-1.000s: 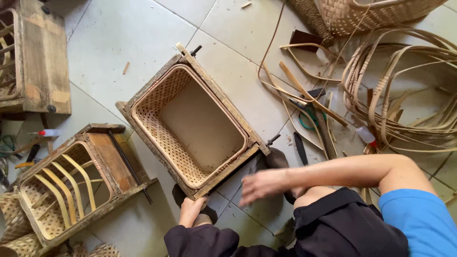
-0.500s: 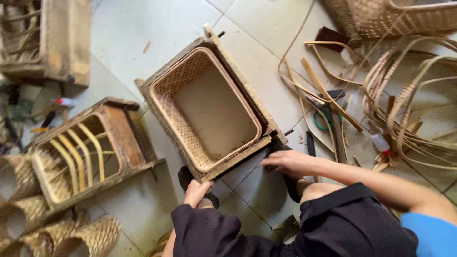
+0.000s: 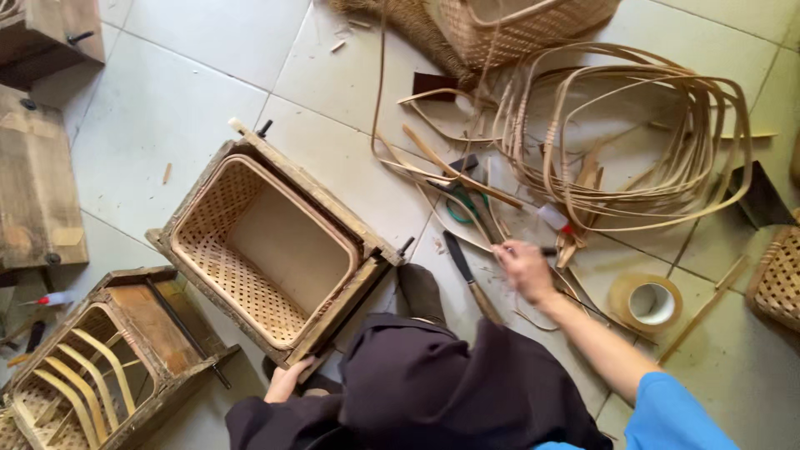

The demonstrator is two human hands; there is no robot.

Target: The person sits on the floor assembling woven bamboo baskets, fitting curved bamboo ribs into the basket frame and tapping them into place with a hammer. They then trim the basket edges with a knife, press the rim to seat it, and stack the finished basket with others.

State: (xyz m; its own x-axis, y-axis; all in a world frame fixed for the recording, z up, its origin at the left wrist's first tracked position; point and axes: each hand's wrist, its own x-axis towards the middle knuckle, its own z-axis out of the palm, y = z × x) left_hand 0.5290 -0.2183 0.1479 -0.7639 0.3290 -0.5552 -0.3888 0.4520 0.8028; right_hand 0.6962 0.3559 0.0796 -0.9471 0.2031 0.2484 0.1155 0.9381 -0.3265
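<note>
A woven rectangular basket sits inside a wooden frame mould on the tiled floor, in front of my knees. My left hand rests against the near corner of that frame. My right hand reaches out to the right over a scatter of tools and thin cane strips. Its fingers curl close to a small dark tool by the strips, but a grip on it cannot be made out. A long knife lies just left of that hand.
Coiled cane loops lie at the right, with a roll of tape near them. A second wooden mould with bent slats stands at lower left. Wooden blocks sit at far left, a large woven basket at top.
My right hand left the frame's near corner and moved right, out to the tools by the cane strips. The view shifted right. My left hand stays at the frame.
</note>
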